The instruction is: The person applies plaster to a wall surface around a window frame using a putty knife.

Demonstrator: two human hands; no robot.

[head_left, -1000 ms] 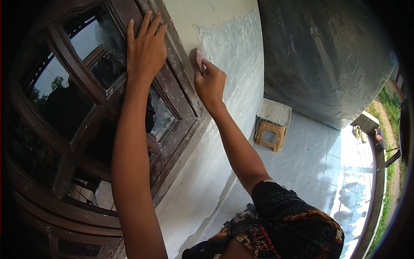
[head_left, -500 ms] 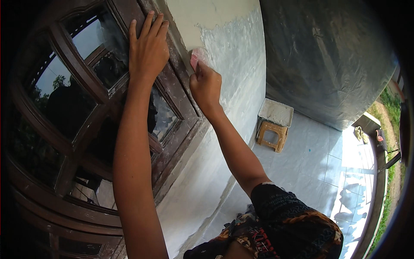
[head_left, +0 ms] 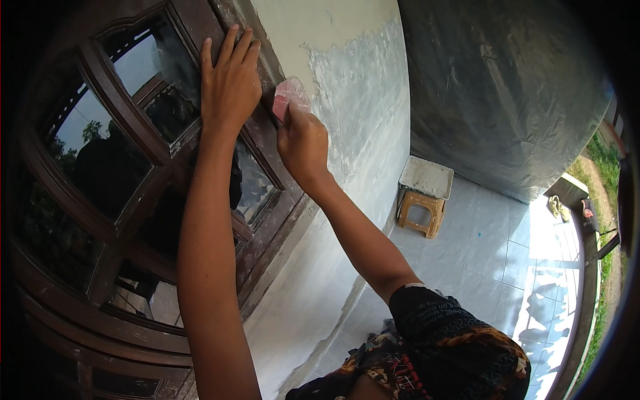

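Note:
My left hand (head_left: 231, 87) lies flat on the brown wooden window frame (head_left: 193, 23), its fingers stretched out and holding nothing. Pinched between thumb and fingers of my right hand (head_left: 305, 150) is a flat pink putty scraper (head_left: 291, 97), smeared with whitish paste. The scraper is at the strip where the window's outer frame meets the wall (head_left: 360, 93); whether its edge touches the frame I cannot tell. Wet-looking grey skim covers the lower part of this wall, and cream-coloured paint shows above it.
A tray of whitish paste (head_left: 427, 177) rests on a small tan stool (head_left: 420, 215) beside the wall. Dark plastic sheeting (head_left: 500, 87) hangs to the right. Grey tiles (head_left: 467, 267) cover the floor. Sandals (head_left: 557, 208) lie near a low ledge at far right.
My right hand has moved left and slightly down with the scraper, from the wall to the frame's edge. More of the scraper's face shows. The left hand has shifted slightly downward.

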